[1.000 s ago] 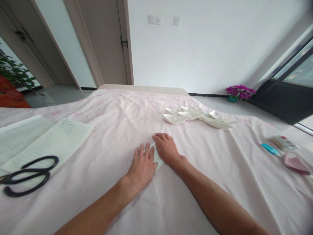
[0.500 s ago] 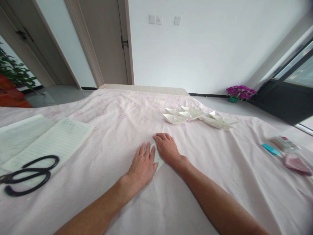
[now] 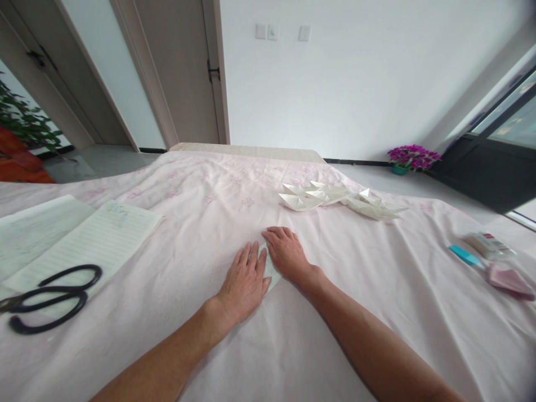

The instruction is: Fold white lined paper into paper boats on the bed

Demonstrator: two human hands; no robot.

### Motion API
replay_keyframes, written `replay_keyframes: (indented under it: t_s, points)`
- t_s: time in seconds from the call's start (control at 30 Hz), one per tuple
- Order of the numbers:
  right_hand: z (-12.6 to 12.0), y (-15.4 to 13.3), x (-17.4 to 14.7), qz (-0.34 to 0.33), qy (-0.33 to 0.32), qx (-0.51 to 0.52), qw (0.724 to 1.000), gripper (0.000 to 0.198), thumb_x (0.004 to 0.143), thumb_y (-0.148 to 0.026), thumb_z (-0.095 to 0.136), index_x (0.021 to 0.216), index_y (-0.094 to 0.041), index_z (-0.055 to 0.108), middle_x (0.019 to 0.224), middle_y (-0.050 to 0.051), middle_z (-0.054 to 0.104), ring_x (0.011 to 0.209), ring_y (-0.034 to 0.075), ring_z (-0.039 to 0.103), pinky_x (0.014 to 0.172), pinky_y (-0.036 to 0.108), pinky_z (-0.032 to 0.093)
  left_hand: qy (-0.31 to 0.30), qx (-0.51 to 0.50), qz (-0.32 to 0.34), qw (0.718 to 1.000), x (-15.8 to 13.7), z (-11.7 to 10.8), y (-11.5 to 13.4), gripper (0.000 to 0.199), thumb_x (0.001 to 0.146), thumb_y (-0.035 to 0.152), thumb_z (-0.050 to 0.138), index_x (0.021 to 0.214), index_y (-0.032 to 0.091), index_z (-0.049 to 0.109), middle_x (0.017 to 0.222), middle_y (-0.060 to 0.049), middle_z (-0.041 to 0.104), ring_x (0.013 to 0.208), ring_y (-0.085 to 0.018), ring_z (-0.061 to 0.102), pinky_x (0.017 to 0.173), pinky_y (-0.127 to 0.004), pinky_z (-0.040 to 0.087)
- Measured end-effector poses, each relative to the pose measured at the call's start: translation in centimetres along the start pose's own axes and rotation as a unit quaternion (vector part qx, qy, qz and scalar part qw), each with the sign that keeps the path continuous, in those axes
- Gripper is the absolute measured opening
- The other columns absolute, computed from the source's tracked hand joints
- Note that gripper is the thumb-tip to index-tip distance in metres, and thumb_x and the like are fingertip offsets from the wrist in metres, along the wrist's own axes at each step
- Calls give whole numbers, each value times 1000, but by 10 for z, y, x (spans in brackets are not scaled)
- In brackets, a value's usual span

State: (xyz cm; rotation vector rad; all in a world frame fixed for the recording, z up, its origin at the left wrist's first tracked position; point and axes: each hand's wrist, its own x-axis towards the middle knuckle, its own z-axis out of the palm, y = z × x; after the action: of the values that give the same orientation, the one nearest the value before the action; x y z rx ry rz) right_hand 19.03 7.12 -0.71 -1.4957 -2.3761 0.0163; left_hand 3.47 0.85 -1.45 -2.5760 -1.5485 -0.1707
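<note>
A small piece of folded paper (image 3: 272, 272) lies on the pink cloth between my two hands, which hide much of it. My left hand (image 3: 246, 279) rests flat over its left part, fingers stretched out and the thumb on its lower edge. On the other side, my right hand (image 3: 287, 251) lies palm down along the paper's upper right edge, its fingers extended close together and pointing up and left. Neither hand is closed around anything. Farther off, several folded paper boats (image 3: 318, 195) sit grouped together beyond my right hand.
Black-handled scissors (image 3: 54, 296) lie at the left on lined paper sheets (image 3: 109, 229). To the right are a blue item (image 3: 464, 255), a packaged block (image 3: 489, 245) and a pink item (image 3: 508, 281). Wrinkled pink cloth (image 3: 201, 234) covers the table.
</note>
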Motion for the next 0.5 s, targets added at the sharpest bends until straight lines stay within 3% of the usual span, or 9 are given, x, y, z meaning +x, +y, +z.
replay_keyframes:
  t_s: [0.5]
  points:
    - [0,1,0,-2,-1,2,1000,35,95,-24,44,127,-25,57,131,8,56,116,24,47,98,37,38,10,-2,6,1000,0,0,-1,60,94,41,44,143,8,42,150,-22,38,141,-34,33,113,-48,31]
